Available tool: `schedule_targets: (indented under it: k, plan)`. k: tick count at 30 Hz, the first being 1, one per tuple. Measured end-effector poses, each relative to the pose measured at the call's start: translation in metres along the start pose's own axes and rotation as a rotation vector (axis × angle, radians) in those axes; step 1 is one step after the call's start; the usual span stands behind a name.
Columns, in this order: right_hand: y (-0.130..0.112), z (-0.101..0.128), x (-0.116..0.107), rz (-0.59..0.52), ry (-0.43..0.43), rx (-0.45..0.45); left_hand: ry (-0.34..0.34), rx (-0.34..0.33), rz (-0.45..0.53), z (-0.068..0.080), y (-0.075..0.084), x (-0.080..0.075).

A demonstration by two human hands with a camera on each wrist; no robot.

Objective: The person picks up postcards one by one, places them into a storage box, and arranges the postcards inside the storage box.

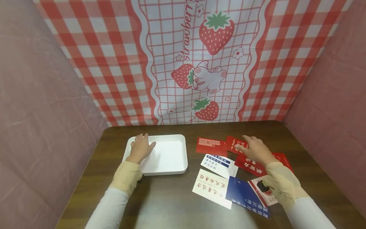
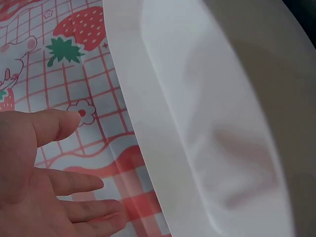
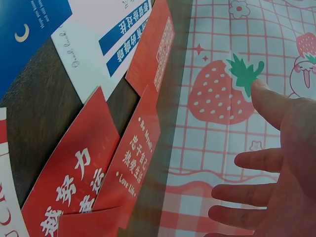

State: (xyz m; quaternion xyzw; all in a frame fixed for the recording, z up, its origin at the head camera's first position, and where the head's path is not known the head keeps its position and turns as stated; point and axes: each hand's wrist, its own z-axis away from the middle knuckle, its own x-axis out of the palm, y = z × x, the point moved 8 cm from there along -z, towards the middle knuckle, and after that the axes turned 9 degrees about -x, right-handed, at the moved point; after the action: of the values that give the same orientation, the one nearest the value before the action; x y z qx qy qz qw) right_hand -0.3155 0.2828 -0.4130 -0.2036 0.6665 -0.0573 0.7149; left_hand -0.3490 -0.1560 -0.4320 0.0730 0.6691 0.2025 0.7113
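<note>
My left hand (image 1: 141,147) lies over the left side of an empty white tray (image 1: 171,156), fingers straight and pointing away from me. In the left wrist view the left hand (image 2: 74,163) is flat and holds nothing, with the tray's rim (image 2: 163,123) beside it. My right hand (image 1: 251,148) is spread over a small red card (image 1: 232,141) among several cards on the dark wooden table (image 1: 160,203). In the right wrist view the right hand (image 3: 261,163) has straight, parted fingers. The red cards (image 3: 128,158) lie to its left. I cannot tell whether it touches one.
Other cards lie right of the tray: a red one (image 1: 211,146), a white one with blue bars (image 1: 218,164), a white one with red characters (image 1: 213,187), a blue one (image 1: 245,197) and a large red one (image 1: 251,166). A strawberry-print cloth (image 1: 200,63) hangs behind, pink walls at the sides.
</note>
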Motion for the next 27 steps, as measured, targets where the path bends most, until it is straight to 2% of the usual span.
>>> schedule_targets:
  k: [3,9,22,27]
  plan:
    - [0.004,0.003,-0.001,0.004,-0.005,0.004,0.007,0.003,0.002,0.000,-0.006,-0.001]
    - [0.010,0.008,-0.003,0.028,-0.007,0.001,0.062,0.013,-0.015,0.000,-0.019,-0.006]
    - [0.026,0.015,-0.003,0.047,0.012,0.032,0.015,-0.045,0.005,0.002,-0.044,-0.003]
    - [0.033,0.018,-0.005,0.037,0.014,0.041,0.017,-0.051,0.003,0.002,-0.052,-0.003]
